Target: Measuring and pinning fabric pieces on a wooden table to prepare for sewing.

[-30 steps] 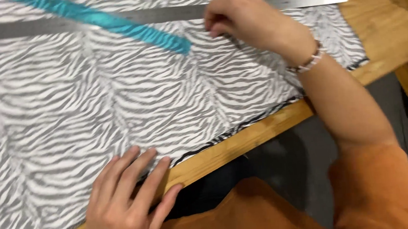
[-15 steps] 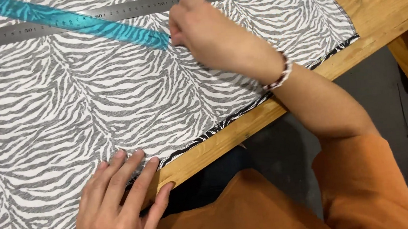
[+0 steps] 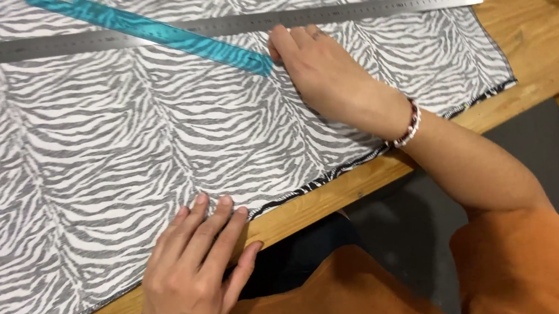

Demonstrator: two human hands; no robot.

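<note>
On the zebra-print fabric [image 3: 94,165], both hands lie flat and ungrasping, right hand [image 3: 326,73] touching the teal ruler [image 3: 150,29].

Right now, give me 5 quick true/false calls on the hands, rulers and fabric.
1. The right hand touches the near end of the teal ruler. True.
2. The left hand grips the steel ruler. False: it lies flat on the fabric at the table edge, far from that ruler.
3. The teal ruler crosses over the steel ruler. True.
4. The fabric is plain white. False: it is zebra-striped, black and white.
5. A bracelet is on the left wrist. False: it is on the right wrist.
</note>
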